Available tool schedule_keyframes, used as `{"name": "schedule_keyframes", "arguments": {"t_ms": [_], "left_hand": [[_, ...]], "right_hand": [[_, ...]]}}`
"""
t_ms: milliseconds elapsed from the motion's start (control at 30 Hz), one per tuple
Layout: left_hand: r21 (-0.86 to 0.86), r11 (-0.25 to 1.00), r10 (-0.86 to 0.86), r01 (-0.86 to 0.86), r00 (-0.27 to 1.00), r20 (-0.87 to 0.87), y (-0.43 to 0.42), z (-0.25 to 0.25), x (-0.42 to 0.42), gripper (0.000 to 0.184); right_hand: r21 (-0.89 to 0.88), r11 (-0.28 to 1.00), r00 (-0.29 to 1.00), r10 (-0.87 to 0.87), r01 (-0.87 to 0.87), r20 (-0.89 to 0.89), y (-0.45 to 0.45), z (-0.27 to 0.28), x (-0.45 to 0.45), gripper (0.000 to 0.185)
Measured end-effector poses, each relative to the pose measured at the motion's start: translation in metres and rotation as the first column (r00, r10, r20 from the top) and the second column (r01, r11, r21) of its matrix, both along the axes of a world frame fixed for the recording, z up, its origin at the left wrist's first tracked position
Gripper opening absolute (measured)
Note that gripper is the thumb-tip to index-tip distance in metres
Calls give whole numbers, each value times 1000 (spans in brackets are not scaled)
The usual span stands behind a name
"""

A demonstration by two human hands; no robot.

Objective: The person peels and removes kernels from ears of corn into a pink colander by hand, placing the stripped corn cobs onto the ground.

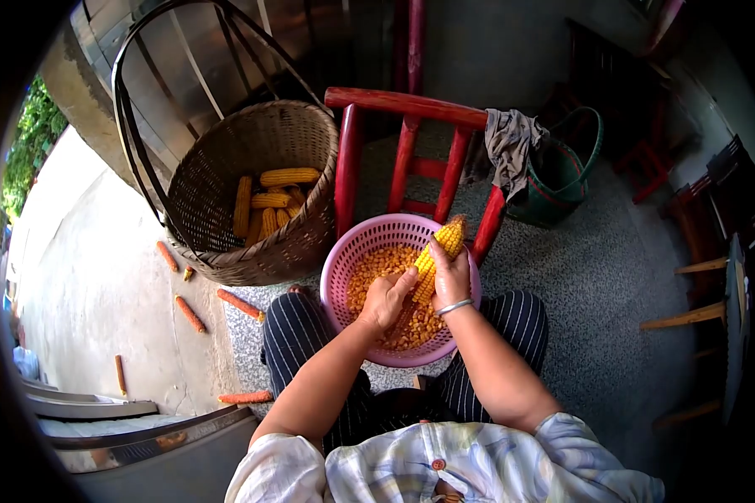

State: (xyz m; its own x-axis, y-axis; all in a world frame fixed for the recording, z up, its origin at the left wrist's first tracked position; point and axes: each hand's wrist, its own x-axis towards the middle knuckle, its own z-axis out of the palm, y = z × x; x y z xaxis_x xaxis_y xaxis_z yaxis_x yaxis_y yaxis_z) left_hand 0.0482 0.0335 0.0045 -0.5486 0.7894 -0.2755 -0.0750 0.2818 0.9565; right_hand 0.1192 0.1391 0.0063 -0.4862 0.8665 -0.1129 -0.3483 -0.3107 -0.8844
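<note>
A yellow ear of corn (428, 272) is held at a slant over a pink plastic basket (337, 323). Its upper part is covered in kernels, while a reddish, bare-looking stretch shows at the lower end between the hands. My right hand (451, 281), with a bracelet at the wrist, is closed around the ear from the right. From the left, my left hand (384, 300) is closed on its lower part, thumb pressed against the kernels; its other fingers are partly hidden. Loose corn kernels (369, 272) lie inside the pink basket, which sits between my knees.
A tall-handled wicker basket (252, 264) with several ears of corn (289, 177) stands at the left. Stripped cobs (190, 313) lie on the floor. Behind the pink basket is a red chair (403, 99) with a grey cloth (512, 142); a green bag (554, 189) stands beside it.
</note>
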Motion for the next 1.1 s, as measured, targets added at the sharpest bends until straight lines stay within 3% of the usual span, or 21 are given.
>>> {"name": "schedule_keyframes", "arguments": {"t_ms": [67,200,233,267,400,500,567,600,667,700,733,800,867,933,1100], "left_hand": [[-146,989,-26,23,1000,-13,2,11,0,42],[-143,990,24,-17,998,52,1,10,4,37],[-74,997,31,-24,995,93,1,7,4,35],[-5,999,35,-35,990,133,1,6,4,33],[-54,998,-7,11,998,60,-2,14,2,32],[2,1000,-26,26,982,189,-3,12,0,29],[-6,992,120,-129,903,411,-3,24,1,29],[-5,992,118,-127,904,411,-3,20,-1,29],[49,994,97,-102,990,97,-4,6,-5,34],[21,998,62,-60,986,-153,-6,9,-6,42],[21,998,63,-61,986,-153,-7,12,-3,42],[-52,999,-23,-5,854,-519,-6,17,7,51],[-113,992,-101,54,876,-471,-3,17,9,54],[-203,976,-166,84,888,-429,-5,26,12,45],[-158,987,-42,-11,944,-326,-5,24,5,49]], "right_hand": [[119,992,999,22,-27,46,-2,-3,-1,41],[-36,998,999,42,-43,-29,-2,1,-2,37],[-172,985,1000,13,-17,-26,1,2,-1,37],[-170,984,998,55,-59,-28,5,-2,1,38],[-151,987,997,48,-55,-53,3,0,0,37],[-204,976,991,53,-77,-122,6,4,4,32],[-258,962,983,40,-87,-180,9,5,4,26],[-258,963,983,38,-85,-180,10,3,4,26],[-198,979,986,10,-43,-165,11,-1,2,27],[-197,979,986,11,-44,-165,10,-1,1,27],[-163,987,991,-26,4,-131,10,-1,0,28],[-127,990,993,-65,53,-97,7,1,0,29],[-83,995,997,-56,52,-45,4,5,2,33],[-132,990,998,-55,53,-11,1,14,3,34],[-209,978,999,-34,25,-40,1,14,2,37]]}}
